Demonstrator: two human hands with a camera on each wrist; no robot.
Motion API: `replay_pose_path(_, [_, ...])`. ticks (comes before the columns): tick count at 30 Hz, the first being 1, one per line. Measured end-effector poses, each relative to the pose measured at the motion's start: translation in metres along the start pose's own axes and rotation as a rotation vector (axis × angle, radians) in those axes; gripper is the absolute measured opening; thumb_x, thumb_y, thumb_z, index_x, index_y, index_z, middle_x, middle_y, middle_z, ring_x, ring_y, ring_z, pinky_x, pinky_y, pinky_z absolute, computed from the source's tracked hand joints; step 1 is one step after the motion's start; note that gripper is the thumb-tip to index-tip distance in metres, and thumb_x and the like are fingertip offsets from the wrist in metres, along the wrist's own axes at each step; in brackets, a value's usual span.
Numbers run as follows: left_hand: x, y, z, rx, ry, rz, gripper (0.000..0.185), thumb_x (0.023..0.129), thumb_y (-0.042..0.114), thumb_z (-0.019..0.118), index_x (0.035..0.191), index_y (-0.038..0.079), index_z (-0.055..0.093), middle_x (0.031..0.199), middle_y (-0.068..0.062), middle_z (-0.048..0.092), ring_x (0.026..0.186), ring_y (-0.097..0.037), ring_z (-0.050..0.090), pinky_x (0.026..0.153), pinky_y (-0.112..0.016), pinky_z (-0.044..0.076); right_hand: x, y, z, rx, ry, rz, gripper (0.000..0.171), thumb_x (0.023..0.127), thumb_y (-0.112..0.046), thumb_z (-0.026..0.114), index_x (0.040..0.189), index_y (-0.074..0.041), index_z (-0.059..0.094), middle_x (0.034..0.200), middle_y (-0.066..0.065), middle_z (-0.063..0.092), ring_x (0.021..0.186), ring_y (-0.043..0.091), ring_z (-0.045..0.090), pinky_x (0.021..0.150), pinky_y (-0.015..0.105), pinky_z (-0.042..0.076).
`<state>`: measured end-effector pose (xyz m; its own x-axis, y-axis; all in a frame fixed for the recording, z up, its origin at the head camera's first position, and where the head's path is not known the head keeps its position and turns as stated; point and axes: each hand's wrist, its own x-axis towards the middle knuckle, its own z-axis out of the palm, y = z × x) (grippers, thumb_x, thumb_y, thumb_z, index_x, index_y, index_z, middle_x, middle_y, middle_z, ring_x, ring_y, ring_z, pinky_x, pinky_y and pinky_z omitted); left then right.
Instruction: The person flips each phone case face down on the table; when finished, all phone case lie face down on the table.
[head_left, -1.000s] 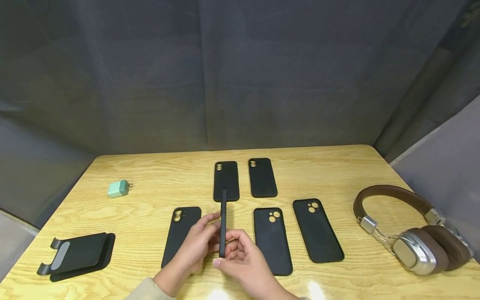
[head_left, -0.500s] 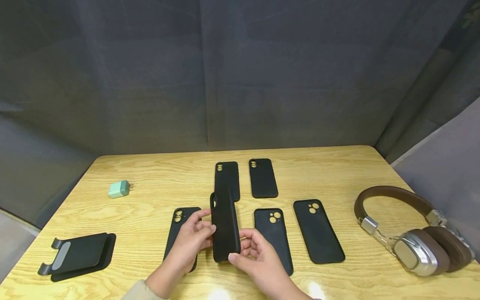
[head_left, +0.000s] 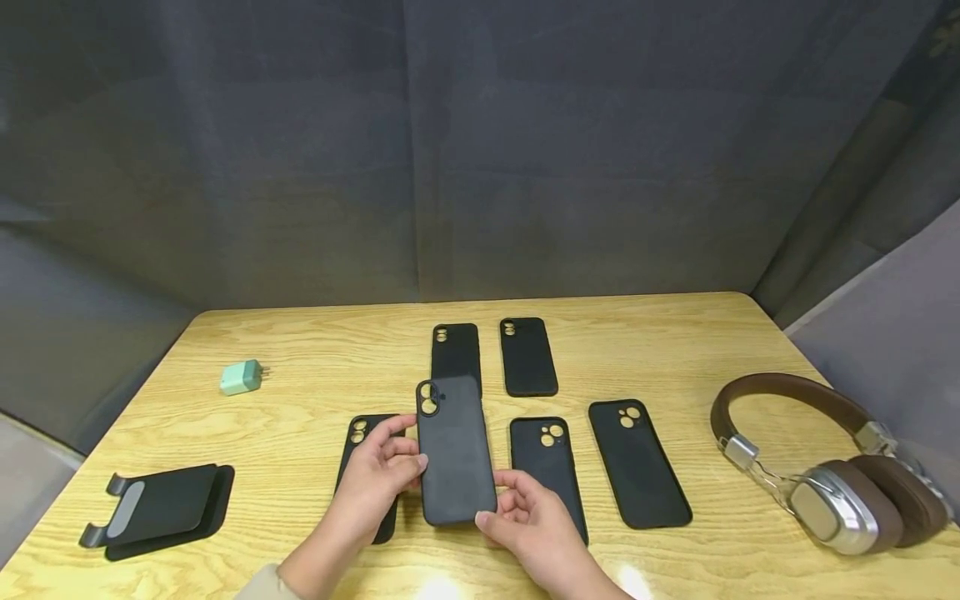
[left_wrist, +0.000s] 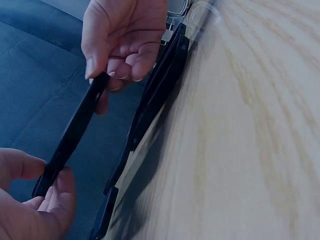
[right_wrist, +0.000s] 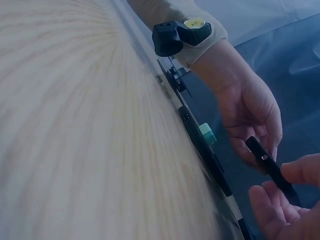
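A black phone case [head_left: 456, 450] is held just above the wooden table [head_left: 300, 375], its back and camera cutout facing up. My left hand [head_left: 400, 447] pinches its left edge, and my right hand [head_left: 501, 507] grips its lower right corner. The left wrist view shows the case [left_wrist: 72, 135] edge-on between my left hand [left_wrist: 37, 200] and my right hand [left_wrist: 122, 45]. In the right wrist view the same case [right_wrist: 272, 170] spans the left hand [right_wrist: 250, 117] and right hand [right_wrist: 287, 200]. Several more black cases lie flat, such as one [head_left: 528, 356] behind and one [head_left: 637, 462] to the right.
Brown and silver headphones [head_left: 817, 467] sit at the table's right edge. A black phone stand [head_left: 161, 510] lies front left, and a mint green charger [head_left: 240, 377] lies further back on the left. Dark curtains hang behind the table.
The held case has turned from edge-on to flat, so its back now faces up. Both hands have shifted slightly apart along its edges.
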<state>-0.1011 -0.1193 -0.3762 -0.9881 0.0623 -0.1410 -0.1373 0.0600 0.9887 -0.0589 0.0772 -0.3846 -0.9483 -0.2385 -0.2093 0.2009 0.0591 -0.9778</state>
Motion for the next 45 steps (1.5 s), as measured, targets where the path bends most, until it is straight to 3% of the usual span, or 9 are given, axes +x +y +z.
replay_pose_path(5, [0.000, -0.003, 0.001, 0.064, -0.024, 0.012, 0.052, 0.084, -0.004, 0.058, 0.133, 0.001, 0.043, 0.095, -0.013, 0.057, 0.076, -0.016, 0.060, 0.066, -0.030, 0.053, 0.000, 0.003, -0.001, -0.075, 0.008, 0.018, 0.065, 0.080, -0.010, 0.068, 0.133, 0.009, 0.036, 0.072, 0.002, 0.053, 0.062, 0.013, 0.057, 0.061, 0.027, 0.050])
replay_pose_path(12, [0.000, -0.009, -0.001, 0.333, -0.085, 0.031, 0.048, 0.085, 0.002, 0.062, 0.130, -0.006, 0.046, 0.095, -0.011, 0.058, 0.079, -0.014, 0.061, 0.063, -0.023, 0.050, 0.002, 0.007, -0.003, -0.152, -0.044, 0.049, 0.075, 0.079, -0.013, 0.070, 0.139, 0.006, 0.030, 0.066, 0.001, 0.053, 0.055, 0.014, 0.056, 0.058, 0.029, 0.049])
replay_pose_path(20, [0.001, -0.013, 0.001, 0.550, -0.062, 0.099, 0.038, 0.084, 0.006, 0.064, 0.118, -0.010, 0.056, 0.090, -0.008, 0.063, 0.079, -0.013, 0.063, 0.066, -0.024, 0.052, 0.005, 0.006, -0.004, -0.323, -0.064, 0.052, 0.072, 0.079, -0.020, 0.072, 0.137, 0.006, 0.036, 0.064, 0.001, 0.059, 0.054, 0.016, 0.057, 0.057, 0.030, 0.044])
replay_pose_path(30, [0.001, -0.013, 0.005, 0.665, -0.061, 0.101, 0.039, 0.083, 0.007, 0.065, 0.118, -0.010, 0.056, 0.089, -0.009, 0.062, 0.078, -0.014, 0.064, 0.064, -0.024, 0.052, 0.010, -0.001, 0.000, -0.512, -0.103, 0.077, 0.071, 0.079, -0.022, 0.071, 0.133, 0.011, 0.039, 0.055, -0.001, 0.057, 0.048, 0.013, 0.052, 0.055, 0.028, 0.042])
replay_pose_path(36, [0.001, -0.010, 0.007, 0.750, -0.082, 0.105, 0.043, 0.082, 0.016, 0.069, 0.116, -0.009, 0.058, 0.075, -0.002, 0.060, 0.060, -0.008, 0.055, 0.051, -0.022, 0.044, 0.013, -0.002, 0.003, -0.631, -0.101, 0.072, 0.072, 0.078, -0.020, 0.072, 0.131, 0.014, 0.040, 0.059, 0.000, 0.055, 0.052, 0.013, 0.051, 0.050, 0.027, 0.040])
replay_pose_path(45, [0.000, -0.006, 0.008, 0.867, -0.085, 0.092, 0.050, 0.079, 0.020, 0.072, 0.117, -0.009, 0.057, 0.060, 0.003, 0.055, 0.052, -0.008, 0.049, 0.048, -0.024, 0.040, 0.017, -0.005, 0.009, -0.767, -0.101, 0.049, 0.067, 0.077, -0.019, 0.073, 0.126, 0.015, 0.045, 0.060, -0.001, 0.053, 0.053, 0.012, 0.050, 0.051, 0.028, 0.041])
